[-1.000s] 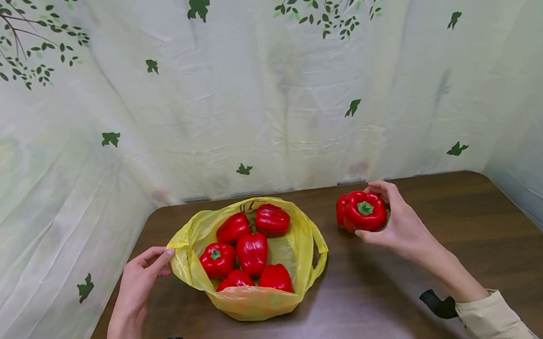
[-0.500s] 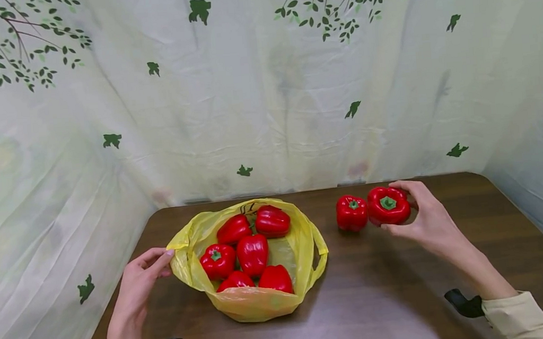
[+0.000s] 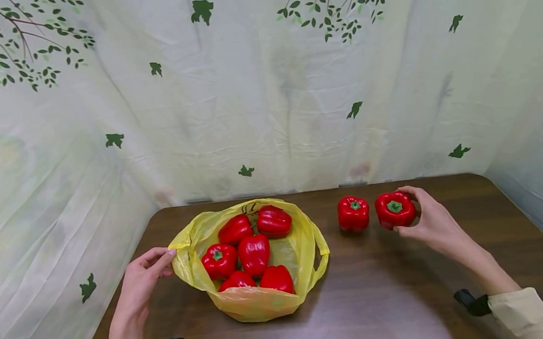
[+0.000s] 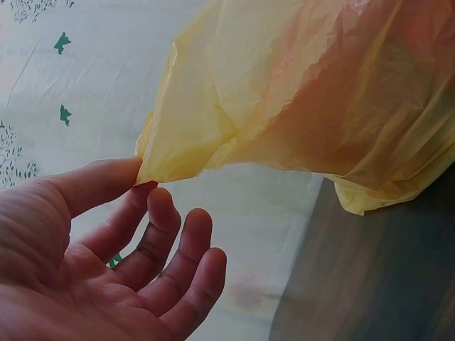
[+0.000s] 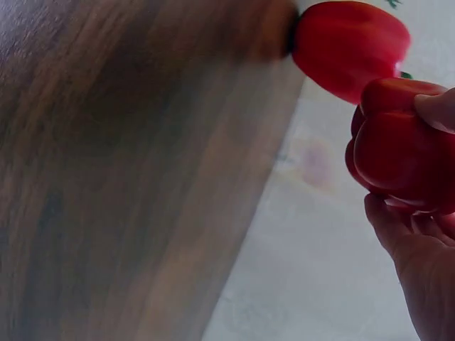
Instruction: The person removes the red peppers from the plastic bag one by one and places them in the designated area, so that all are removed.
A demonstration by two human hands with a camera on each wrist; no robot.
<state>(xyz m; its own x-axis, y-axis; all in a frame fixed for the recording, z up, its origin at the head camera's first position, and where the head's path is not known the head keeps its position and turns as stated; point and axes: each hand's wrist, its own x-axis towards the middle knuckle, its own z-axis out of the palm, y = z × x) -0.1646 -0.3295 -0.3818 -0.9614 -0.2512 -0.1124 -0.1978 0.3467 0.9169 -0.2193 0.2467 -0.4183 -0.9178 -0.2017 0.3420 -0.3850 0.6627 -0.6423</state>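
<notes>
A yellow plastic bag (image 3: pixel 256 309) stands wide-mouthed on the table with several red bell peppers (image 3: pixel 254 255) inside. My left hand (image 3: pixel 139 286) pinches the bag's left rim between thumb and index finger; in the left wrist view the other fingers of that hand (image 4: pixel 135 249) curl loosely beneath the yellow film (image 4: pixel 199 128). Right of the bag, my right hand (image 3: pixel 436 225) grips a red bell pepper (image 3: pixel 392 210) with its green stem facing the head camera. Another bell pepper (image 3: pixel 353 213) sits upright on the table just left of it, a small gap between them.
The brown wooden table (image 3: pixel 358 301) has rounded far corners. Behind and beside it hangs a pale curtain (image 3: pixel 295 109) printed with green leaves. One bag handle (image 3: pixel 320 251) loops out on the right side. Dark wrist devices (image 3: pixel 471 303) sit on both forearms.
My right hand has moved to the right with its bell pepper, away from the one standing on the table, which is now fully visible. The left hand keeps its pinch on the bag.
</notes>
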